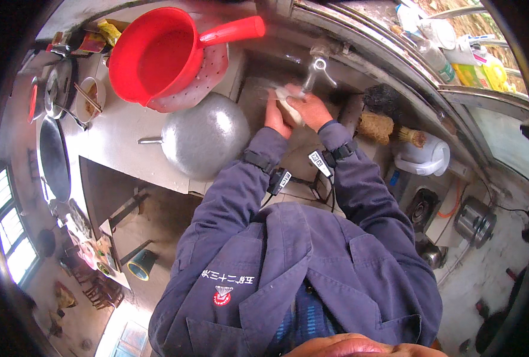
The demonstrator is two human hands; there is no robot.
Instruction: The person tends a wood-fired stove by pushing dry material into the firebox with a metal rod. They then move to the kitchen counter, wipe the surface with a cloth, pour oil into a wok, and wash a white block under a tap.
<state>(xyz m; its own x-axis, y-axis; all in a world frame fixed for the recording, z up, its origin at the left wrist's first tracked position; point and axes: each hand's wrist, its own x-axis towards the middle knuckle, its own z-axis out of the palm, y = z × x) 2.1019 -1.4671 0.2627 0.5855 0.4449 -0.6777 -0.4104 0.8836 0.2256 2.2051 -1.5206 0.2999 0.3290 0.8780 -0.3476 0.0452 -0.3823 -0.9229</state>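
Observation:
Under the metal tap (319,67), both my hands are together over the sink (300,138). A whitish, elongated object (288,106) lies between them; blur leaves its exact kind unclear. My left hand (276,117) supports it from the left side. From the right, my right hand (311,109) grips its upper part, the fingertips blurred close to the spout. Water seems to run over the fingers. Just left of the sink rests a round metal wok (206,136) with a short handle.
A red plastic ladle (157,53) sits over a whitish perforated colander (202,85) at upper left. Beyond are a bowl with chopsticks (88,98) and a dark pan (54,158). Right of the sink lie a brown scrubber (375,127), a bundled brush (411,136) and a white plastic jug (423,154).

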